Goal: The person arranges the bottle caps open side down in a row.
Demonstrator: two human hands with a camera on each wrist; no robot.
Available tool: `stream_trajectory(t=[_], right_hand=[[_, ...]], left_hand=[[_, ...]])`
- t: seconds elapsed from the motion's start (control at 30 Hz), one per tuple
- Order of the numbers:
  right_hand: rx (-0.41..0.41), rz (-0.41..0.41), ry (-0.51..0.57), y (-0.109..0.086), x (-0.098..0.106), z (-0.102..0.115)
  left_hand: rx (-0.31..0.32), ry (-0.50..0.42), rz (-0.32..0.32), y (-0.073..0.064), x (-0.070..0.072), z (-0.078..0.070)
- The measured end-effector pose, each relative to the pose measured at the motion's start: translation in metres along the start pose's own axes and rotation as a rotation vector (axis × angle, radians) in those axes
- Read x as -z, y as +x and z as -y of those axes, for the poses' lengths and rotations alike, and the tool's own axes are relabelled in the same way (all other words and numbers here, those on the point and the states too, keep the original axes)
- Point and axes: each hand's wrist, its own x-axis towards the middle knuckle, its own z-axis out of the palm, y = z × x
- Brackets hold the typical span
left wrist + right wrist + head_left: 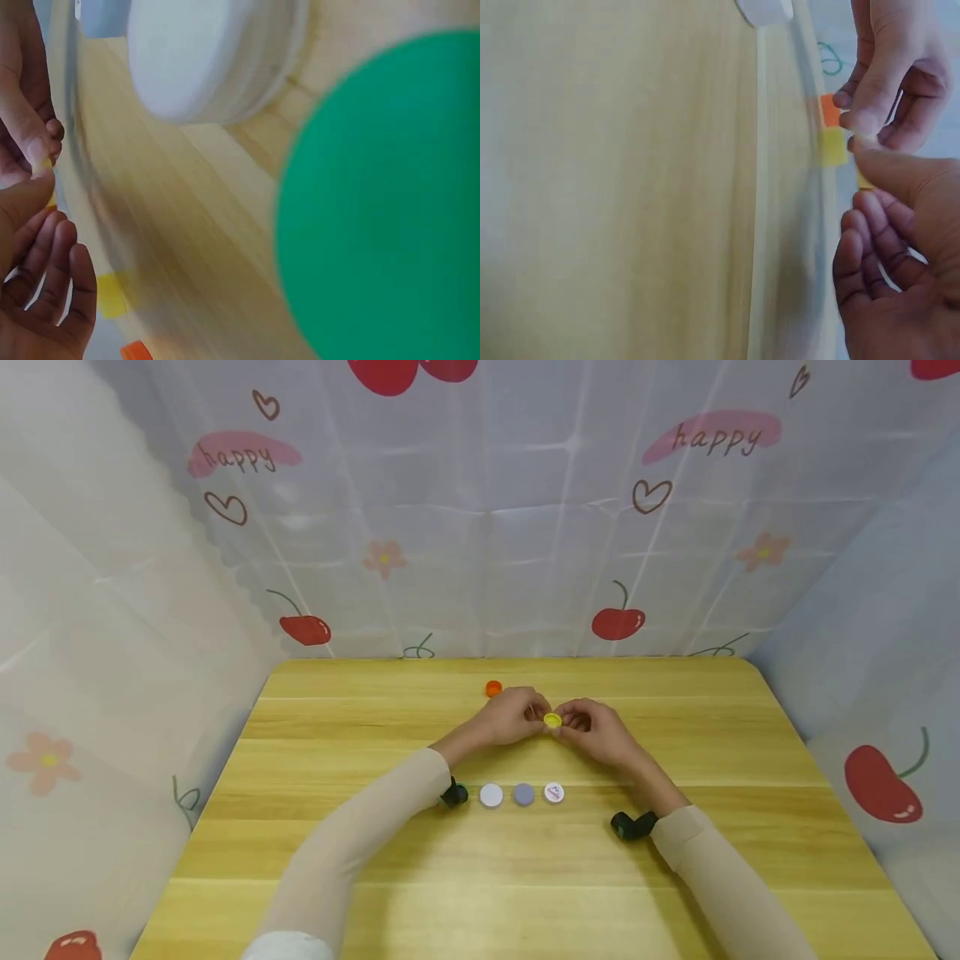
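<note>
A small yellow bottle cap (552, 720) is held up between both hands over the table, its hollow side showing in the head view. My left hand (513, 717) pinches it from the left between thumb and fingertips. From the right, my right hand (600, 733) pinches the same cap's edge. In the wrist views the thumbs overlap much of the cap (864, 180). An orange cap (493, 688) stands on the table just behind the left hand. Beside it is another yellow cap (834, 146), hidden from the head view.
Nearer the body a row of caps lies on the wood: white (491, 795), greyish purple (523, 794) and white with a pink picture (554, 792). A green disc (390, 210) sits at the left wrist camera. Patterned curtains (487, 527) border the table (525, 893).
</note>
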Motion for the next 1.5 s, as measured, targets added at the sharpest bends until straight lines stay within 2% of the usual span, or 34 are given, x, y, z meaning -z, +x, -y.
stream_trajectory(t=[0.1,0.23,0.47,0.6,0.7,0.83,0.97,1.03,1.1,1.17,1.3,1.4,1.5], right_hand=[[0.037,-0.009,0.048,-0.009,-0.001,0.005],[0.102,-0.057,0.124,-0.020,-0.004,0.015],[0.243,-0.112,0.264,-0.036,-0.013,0.038],[0.330,-0.098,0.326,-0.046,-0.015,0.055],[0.377,-0.077,0.336,-0.052,-0.016,0.065],[0.398,-0.051,0.332,-0.057,-0.018,0.072],[0.398,-0.046,0.329,-0.058,-0.021,0.073],[0.399,-0.046,0.331,-0.058,-0.022,0.073],[0.402,-0.043,0.335,-0.059,-0.023,0.073],[0.408,-0.038,0.340,-0.059,-0.023,0.073],[0.421,-0.027,0.342,-0.060,-0.024,0.073],[0.425,-0.026,0.334,-0.061,-0.024,0.072],[0.438,-0.030,0.324,-0.061,-0.025,0.071]], left_hand=[[-0.031,-0.109,-0.040,-0.014,0.003,0.000],[-0.068,-0.258,-0.124,-0.037,0.003,-0.003],[-0.111,-0.438,-0.309,-0.075,-0.003,-0.015],[-0.153,-0.472,-0.388,-0.098,-0.001,-0.027],[-0.181,-0.471,-0.423,-0.111,0.001,-0.034],[-0.186,-0.471,-0.437,-0.123,0.001,-0.037],[-0.182,-0.479,-0.441,-0.129,0.001,-0.038],[-0.171,-0.500,-0.431,-0.130,0.001,-0.037],[-0.137,-0.573,-0.392,-0.131,0.001,-0.036],[-0.081,-0.684,-0.328,-0.131,0.003,-0.035],[0.081,-0.937,-0.181,-0.130,0.005,-0.032],[0.166,-1.052,-0.082,-0.129,0.007,-0.030],[0.199,-1.107,-0.007,-0.128,0.008,-0.029]])
